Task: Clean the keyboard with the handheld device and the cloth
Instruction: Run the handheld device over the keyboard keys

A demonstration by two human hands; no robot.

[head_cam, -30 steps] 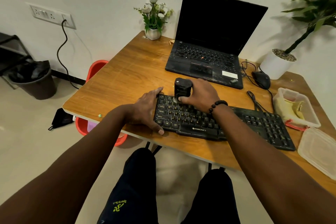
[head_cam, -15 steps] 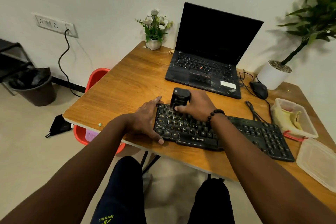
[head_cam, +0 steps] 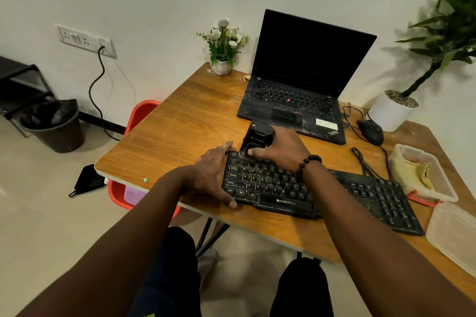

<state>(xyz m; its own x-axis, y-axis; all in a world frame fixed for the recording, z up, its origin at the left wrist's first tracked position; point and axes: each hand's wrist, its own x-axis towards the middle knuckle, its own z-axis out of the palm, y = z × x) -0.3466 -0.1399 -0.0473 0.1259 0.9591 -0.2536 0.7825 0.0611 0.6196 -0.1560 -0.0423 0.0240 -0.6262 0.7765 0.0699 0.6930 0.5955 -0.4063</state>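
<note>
A black keyboard (head_cam: 322, 192) lies across the near part of the wooden table (head_cam: 185, 126). My right hand (head_cam: 280, 149) grips a black handheld device (head_cam: 257, 137), tilted, with its lower end on the keyboard's far left corner. My left hand (head_cam: 211, 172) holds the keyboard's left end, thumb on the near edge, fingers along the far edge. A yellow cloth (head_cam: 417, 175) lies in an open plastic box (head_cam: 448, 194) at the right.
A black laptop (head_cam: 298, 100) stands open behind the keyboard, a mouse (head_cam: 371, 131) and cables to its right. A small flower pot (head_cam: 222, 65), a white plant pot (head_cam: 390, 110) and a box lid (head_cam: 456, 237) are on the table. A red chair (head_cam: 140, 116) stands left.
The device has slid a little left along the keyboard's top row to its far left corner and tilted more. My left hand has stayed on the keyboard's end. The camera tilted upward.
</note>
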